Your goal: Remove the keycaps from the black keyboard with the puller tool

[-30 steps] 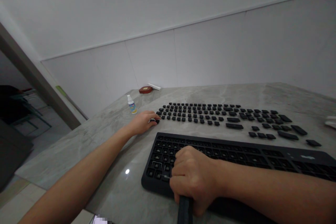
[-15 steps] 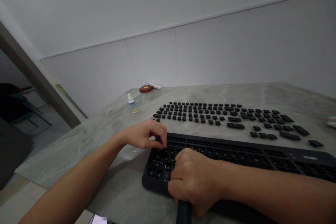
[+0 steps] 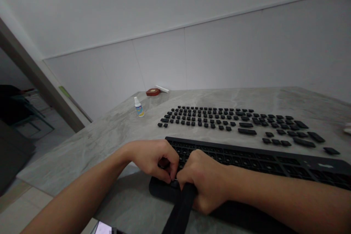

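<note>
A black keyboard (image 3: 290, 164) lies on the grey marbled table with most of its keycaps off and the sockets bare. My left hand (image 3: 157, 159) is in a pinch at the keyboard's near left corner, thumb and fingertips low over the keys; whatever is between them is hidden. Right beside it, my right hand (image 3: 204, 181) is wrapped round a black handle (image 3: 179, 208) that slants toward me. The working end of that tool is covered by my fingers and the keyboard. Beyond the keyboard, loose black keycaps (image 3: 246, 131) lie in rows.
A small white bottle with a blue and yellow label (image 3: 139, 108) stands at the left. Farther back are a reddish-brown case (image 3: 153, 92) and a white flat piece (image 3: 162, 89) near the wall. Part of a phone-like screen (image 3: 102, 228) shows at the bottom edge.
My left hand has moved nearer along the keyboard, from its upper left part to the near corner, beside my right hand. The black handle has swung its near end to the left.
</note>
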A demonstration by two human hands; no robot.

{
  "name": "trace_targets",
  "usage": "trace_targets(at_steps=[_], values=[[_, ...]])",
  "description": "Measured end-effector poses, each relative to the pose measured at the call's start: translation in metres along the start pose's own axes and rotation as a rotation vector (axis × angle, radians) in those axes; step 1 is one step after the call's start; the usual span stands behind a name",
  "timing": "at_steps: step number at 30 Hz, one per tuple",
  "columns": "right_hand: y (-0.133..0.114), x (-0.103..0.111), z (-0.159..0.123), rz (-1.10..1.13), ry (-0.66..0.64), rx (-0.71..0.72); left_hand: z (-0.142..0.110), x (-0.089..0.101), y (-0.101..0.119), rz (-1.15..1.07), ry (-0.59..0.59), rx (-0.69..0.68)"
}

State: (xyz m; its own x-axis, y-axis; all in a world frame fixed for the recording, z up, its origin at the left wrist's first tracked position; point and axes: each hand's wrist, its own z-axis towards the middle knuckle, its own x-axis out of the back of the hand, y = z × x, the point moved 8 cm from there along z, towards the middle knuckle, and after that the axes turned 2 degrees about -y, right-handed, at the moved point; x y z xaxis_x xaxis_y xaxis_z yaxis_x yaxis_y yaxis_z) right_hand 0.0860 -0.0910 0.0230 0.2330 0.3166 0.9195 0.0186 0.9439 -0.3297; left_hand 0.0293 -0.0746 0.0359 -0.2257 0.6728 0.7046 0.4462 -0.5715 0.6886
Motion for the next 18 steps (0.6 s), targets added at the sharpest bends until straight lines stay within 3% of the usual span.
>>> trace_targets(at_steps=[6, 11, 14, 18], values=[[-0.010, -0.008, -0.003, -0.078, -0.055, 0.116, 0.001, 0.000, 0.005, 0.015, 0.001, -0.033], [-0.005, -0.007, -0.004, 0.019, -0.035, 0.088, 0.001, 0.000, 0.001, 0.007, 0.004, -0.018], [-0.003, 0.000, -0.002, 0.115, 0.046, 0.071, 0.000, 0.000, -0.001, 0.005, 0.013, -0.006], [0.007, 0.007, 0.002, 0.338, 0.131, -0.045, 0.000, 0.003, -0.004, 0.021, 0.061, 0.003]])
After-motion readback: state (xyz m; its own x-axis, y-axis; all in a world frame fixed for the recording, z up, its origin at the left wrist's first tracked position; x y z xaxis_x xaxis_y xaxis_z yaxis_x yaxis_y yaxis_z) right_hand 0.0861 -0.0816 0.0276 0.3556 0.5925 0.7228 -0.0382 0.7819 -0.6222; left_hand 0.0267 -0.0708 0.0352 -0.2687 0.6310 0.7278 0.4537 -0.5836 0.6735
